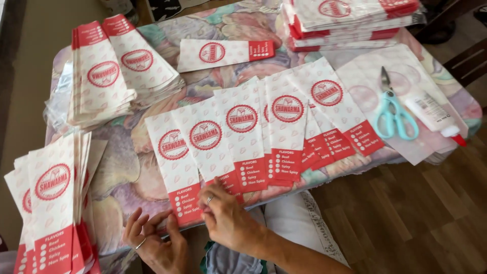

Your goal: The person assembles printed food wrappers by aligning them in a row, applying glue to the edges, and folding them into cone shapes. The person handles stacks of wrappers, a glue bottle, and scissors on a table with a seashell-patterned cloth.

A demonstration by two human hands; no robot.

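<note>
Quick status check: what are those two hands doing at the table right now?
Left hand open, fingers on nearest paper bag. Right hand pressing the next bag's red end. Scissors and glue tube lie off right, clear.

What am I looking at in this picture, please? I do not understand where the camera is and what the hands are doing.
The camera sits on a person's head and looks down, so the two bare hands at the bottom are that person's own. The left hand and the right hand touch the near ends of a fanned row of paper sleeves, white with red ends. The sleeves lie on a table with a flowered cloth. More sleeves stand in stacks at the left, at the near left and at the top right. On the right lie light blue scissors and a glue bottle. Neither hand grips anything.
</note>
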